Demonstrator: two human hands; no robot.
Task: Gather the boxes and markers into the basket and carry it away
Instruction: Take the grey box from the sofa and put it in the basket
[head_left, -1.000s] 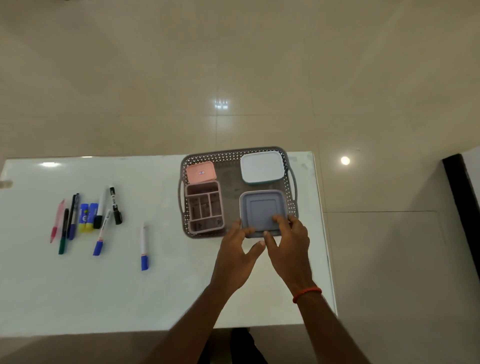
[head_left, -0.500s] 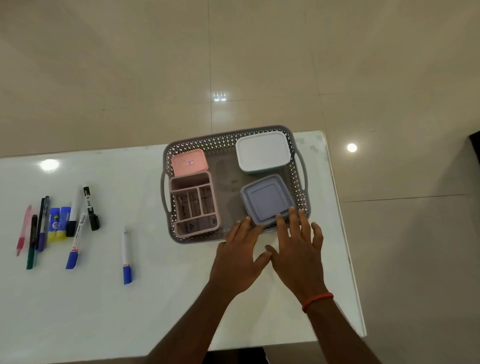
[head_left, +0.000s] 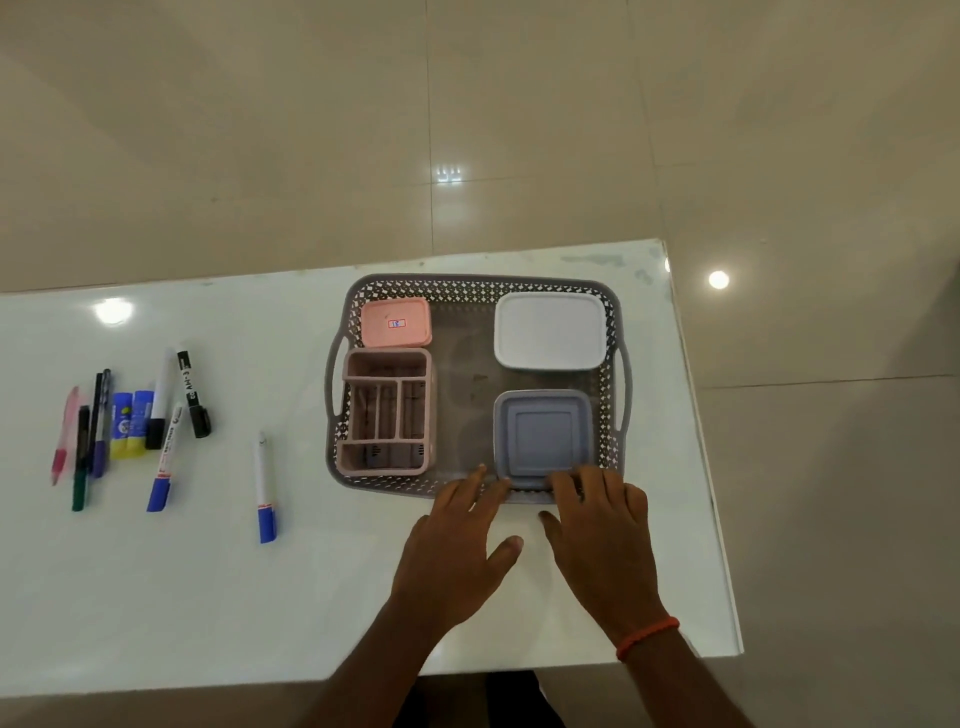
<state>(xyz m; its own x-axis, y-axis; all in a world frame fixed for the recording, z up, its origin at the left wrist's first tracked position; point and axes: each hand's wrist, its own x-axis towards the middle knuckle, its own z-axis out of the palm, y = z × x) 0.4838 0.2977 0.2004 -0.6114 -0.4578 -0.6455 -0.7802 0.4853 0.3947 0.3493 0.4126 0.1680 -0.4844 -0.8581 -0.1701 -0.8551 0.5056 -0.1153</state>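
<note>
Your left hand (head_left: 457, 540) and right hand (head_left: 602, 535) lie flat and spread at the lower centre of the frame, fingertips at the near rim of the basket (head_left: 605, 415), beside the grey-blue box (head_left: 543, 439). Neither hand is closed on anything; the fingers are apart and nothing is pinched or clamped. The pose looks like that of settling the box into its corner, though whether your fingertips touch the box or only the rim is hard to tell.

The basket sits right of centre on the white table (head_left: 208, 597), its long axis running left to right, with a handle at each short end, which suits a two-handed lift later. All four boxes lie inside it: the pink lidded box (head_left: 396, 322) in the upper-left corner, the pink divided tray (head_left: 387, 413) below it, the white box (head_left: 549, 330) upper right, and the grey-blue box lower right. The middle strip is bare, probably room for the markers.

Those are outside the basket. A cluster of pens and markers (head_left: 130, 421) lies at the left of the frame, mostly lengthwise top to bottom. One blue-capped marker (head_left: 265, 486) lies apart, nearer the basket, cap toward the bottom edge. I judge the boxes done and the markers next.
</note>
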